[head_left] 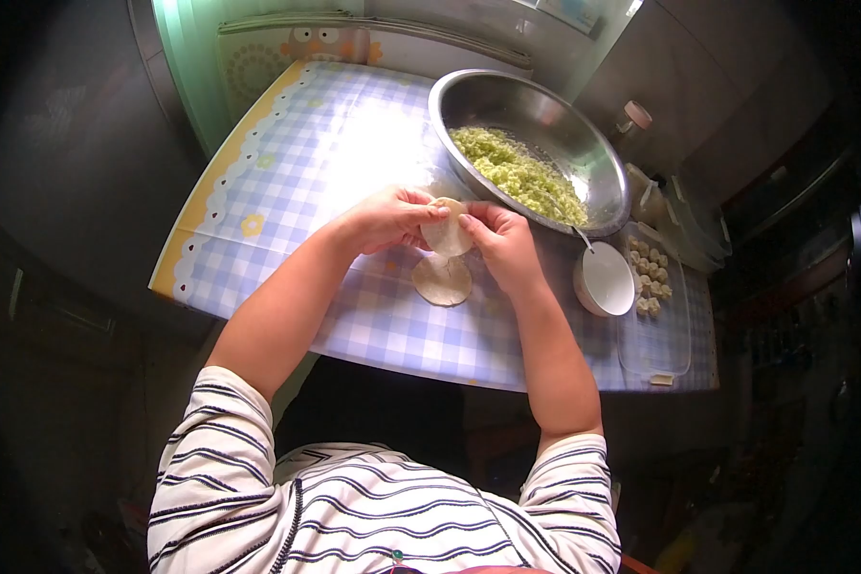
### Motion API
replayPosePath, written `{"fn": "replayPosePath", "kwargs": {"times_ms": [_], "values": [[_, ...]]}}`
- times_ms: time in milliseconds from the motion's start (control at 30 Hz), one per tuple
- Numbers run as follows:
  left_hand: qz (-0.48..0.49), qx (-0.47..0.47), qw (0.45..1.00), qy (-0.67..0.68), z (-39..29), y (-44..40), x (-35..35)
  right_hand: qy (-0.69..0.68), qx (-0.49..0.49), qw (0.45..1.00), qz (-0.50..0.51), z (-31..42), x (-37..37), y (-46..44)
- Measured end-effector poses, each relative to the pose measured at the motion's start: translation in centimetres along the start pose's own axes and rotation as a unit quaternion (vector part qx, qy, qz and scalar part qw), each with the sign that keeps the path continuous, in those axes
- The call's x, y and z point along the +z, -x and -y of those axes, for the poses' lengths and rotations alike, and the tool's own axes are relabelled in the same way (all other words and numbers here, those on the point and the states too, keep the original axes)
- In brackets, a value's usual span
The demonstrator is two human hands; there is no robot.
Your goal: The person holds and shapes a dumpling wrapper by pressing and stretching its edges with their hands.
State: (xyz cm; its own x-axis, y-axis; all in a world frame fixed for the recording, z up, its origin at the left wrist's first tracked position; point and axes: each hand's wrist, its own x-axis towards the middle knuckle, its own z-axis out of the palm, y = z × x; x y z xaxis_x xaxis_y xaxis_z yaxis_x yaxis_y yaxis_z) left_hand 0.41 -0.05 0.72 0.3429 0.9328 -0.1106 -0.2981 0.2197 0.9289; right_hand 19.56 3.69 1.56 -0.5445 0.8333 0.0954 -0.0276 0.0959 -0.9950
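Note:
Between both hands a round, pale dumpling wrapper (447, 234) is held up over the table. My left hand (390, 222) pinches its upper left edge with thumb and fingers. On the opposite edge, my right hand (503, 241) grips it, thumb in front. Just below, more round wrappers (442, 284) lie on the tablecloth, seemingly overlapping; how many I cannot tell. Beyond my right hand stands a large steel basin (598, 143) holding chopped green filling (518, 170). A thin utensil handle (582, 237) leans over the basin's near rim.
Right of my right hand is a white bowl (606, 280). Farther right, a clear plastic tray (655, 349) carries several small dumplings (651, 271) at its far end. Plastic containers (679, 215) and a pink-capped jar (636, 117) stand behind. A blue checked cloth (297, 206) covers the table.

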Motion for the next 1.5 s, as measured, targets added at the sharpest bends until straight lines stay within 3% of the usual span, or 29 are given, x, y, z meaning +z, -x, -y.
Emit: {"fn": "replayPosePath", "kwargs": {"times_ms": [133, 1067, 1167, 1267, 1500], "values": [[-0.028, 0.019, 0.999, -0.002, -0.2, 0.1, 0.0, 0.014, 0.003, 1.000, 0.009, 0.1, -0.1, 0.0], [0.014, -0.032, 0.999, -0.019, -0.1, 0.2, 0.0, 0.015, -0.010, 1.000, -0.006, 0.1, -0.2, 0.0], [0.004, -0.015, 1.000, -0.005, -0.1, 0.3, 0.3, -0.034, -0.004, 0.999, -0.008, 0.0, 0.0, 0.0], [0.001, 0.000, 1.000, 0.017, -0.1, 0.0, 0.2, 0.033, 0.026, 0.999, -0.013, 0.6, -0.3, 0.0], [0.013, -0.015, 1.000, -0.002, -0.7, 0.5, 0.5, 0.014, 0.016, 1.000, 0.000, -0.4, -0.6, -0.2]]}}
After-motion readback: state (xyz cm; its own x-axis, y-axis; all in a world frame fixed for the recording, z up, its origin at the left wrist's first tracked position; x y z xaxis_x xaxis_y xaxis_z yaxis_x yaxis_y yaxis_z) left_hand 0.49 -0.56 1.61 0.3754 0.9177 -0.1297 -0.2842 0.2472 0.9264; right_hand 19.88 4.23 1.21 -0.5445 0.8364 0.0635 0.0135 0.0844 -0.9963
